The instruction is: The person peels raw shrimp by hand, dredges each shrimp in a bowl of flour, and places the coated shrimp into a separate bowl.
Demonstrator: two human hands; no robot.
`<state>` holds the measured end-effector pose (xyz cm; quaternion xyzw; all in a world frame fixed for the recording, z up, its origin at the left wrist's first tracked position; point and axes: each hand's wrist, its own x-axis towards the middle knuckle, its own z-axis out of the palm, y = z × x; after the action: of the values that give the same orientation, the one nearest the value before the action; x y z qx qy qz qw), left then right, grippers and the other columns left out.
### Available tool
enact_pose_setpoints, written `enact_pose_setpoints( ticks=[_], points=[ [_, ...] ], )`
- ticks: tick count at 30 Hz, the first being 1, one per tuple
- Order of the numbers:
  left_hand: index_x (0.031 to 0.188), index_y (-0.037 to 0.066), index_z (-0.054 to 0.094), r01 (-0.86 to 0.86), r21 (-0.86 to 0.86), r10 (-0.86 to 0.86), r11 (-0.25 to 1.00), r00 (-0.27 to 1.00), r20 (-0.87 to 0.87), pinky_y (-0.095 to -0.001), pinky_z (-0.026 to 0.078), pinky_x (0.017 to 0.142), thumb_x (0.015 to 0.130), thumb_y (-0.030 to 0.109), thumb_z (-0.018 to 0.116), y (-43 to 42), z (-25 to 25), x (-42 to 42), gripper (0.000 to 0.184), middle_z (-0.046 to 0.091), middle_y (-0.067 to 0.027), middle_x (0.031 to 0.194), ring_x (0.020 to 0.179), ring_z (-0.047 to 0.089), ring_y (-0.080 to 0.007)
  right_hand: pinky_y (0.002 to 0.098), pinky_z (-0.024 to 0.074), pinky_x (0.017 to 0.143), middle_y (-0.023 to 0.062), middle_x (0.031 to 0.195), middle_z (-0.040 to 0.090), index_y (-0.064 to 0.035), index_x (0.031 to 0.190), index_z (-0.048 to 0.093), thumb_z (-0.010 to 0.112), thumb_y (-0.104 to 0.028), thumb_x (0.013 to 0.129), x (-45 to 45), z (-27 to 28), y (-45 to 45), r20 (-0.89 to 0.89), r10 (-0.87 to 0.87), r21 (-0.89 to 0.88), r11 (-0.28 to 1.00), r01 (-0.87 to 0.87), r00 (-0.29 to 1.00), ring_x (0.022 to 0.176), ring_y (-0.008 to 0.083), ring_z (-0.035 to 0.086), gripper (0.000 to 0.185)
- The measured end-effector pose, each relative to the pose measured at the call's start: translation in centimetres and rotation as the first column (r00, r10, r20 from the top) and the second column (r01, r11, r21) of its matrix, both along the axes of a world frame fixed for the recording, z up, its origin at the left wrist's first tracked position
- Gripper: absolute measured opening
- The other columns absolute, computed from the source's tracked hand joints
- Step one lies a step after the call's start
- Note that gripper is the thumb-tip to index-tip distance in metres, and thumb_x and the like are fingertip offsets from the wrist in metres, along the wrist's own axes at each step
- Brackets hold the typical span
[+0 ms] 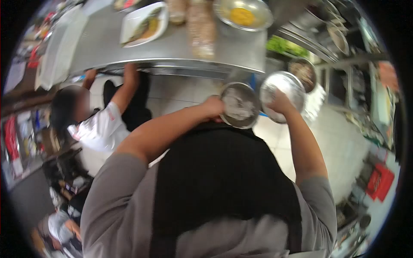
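My left hand [214, 107] grips the near-left rim of a round metal bowl [223, 92], held in front of my apron. White powder [239, 111] lies inside it. Just to the right, a second, wider metal bowl [297, 92] also has white powder in it. Into this wider bowl reaches my right hand [278, 101], its fingers down at the powder and blurred, so whether they hold any of it is unclear.
Ahead is a steel counter [99, 36] with a white dish [162, 21] of food, wrapped packages [201, 32] and a metal bowl of yellow food [242, 16]. A co-worker [101, 129] bends at its left. Greens [286, 46] and a red crate [380, 182] are at right.
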<state>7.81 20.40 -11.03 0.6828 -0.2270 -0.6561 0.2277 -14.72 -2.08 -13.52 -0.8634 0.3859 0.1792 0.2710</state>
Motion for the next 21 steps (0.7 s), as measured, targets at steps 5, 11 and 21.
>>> enact_pose_setpoints(
  ticks=[5, 11, 21],
  points=[
    [0.109, -0.007, 0.055, -0.153, 0.136, 0.161, 0.979, 0.986, -0.053, -0.0303, 0.053, 0.044, 0.09, 0.015, 0.045, -0.1, 1.0, -0.4, 0.031, 0.066, -0.0178, 0.078, 0.056, 0.065, -0.0223, 0.0372, 0.0489, 0.084, 0.023, 0.106, 0.061, 0.0035, 0.123, 0.045, 0.068, -0.018, 0.07, 0.9, -1.8, 2.1, 0.054, -0.37, 0.171, 0.918, 0.357, 0.927, 0.096, 0.0316, 0.06, 0.061],
    [0.107, -0.009, 0.056, -0.128, 0.129, 0.135, 0.983, 0.99, -0.043, -0.0307, 0.053, 0.043, 0.09, 0.013, 0.043, 0.2, 0.4, -0.7, 0.031, 0.067, -0.0173, 0.074, 0.054, 0.065, -0.0232, 0.0357, 0.0504, 0.069, 0.0155, 0.084, 0.064, 0.002, 0.095, 0.06, 0.063, -0.012, 0.073, -3.0, -7.2, -3.3, 0.177, -0.26, 0.349, 0.919, 0.186, 0.949, 0.077, 0.0214, 0.061, 0.026],
    [0.089, -0.001, 0.064, -0.038, 0.116, 0.028, 0.992, 0.996, 0.085, -0.0309, 0.051, 0.047, 0.09, 0.015, 0.048, 0.2, 1.6, -1.1, 0.022, 0.064, -0.0093, 0.067, 0.054, 0.063, -0.0163, 0.0415, 0.0518, 0.082, 0.0177, 0.093, 0.069, -0.0031, 0.088, 0.071, 0.055, -0.038, 0.08, 2.2, 0.3, 2.0, -0.378, 0.145, -0.186, 0.956, -0.228, 0.914, 0.089, 0.0324, 0.067, 0.039]
  ],
)
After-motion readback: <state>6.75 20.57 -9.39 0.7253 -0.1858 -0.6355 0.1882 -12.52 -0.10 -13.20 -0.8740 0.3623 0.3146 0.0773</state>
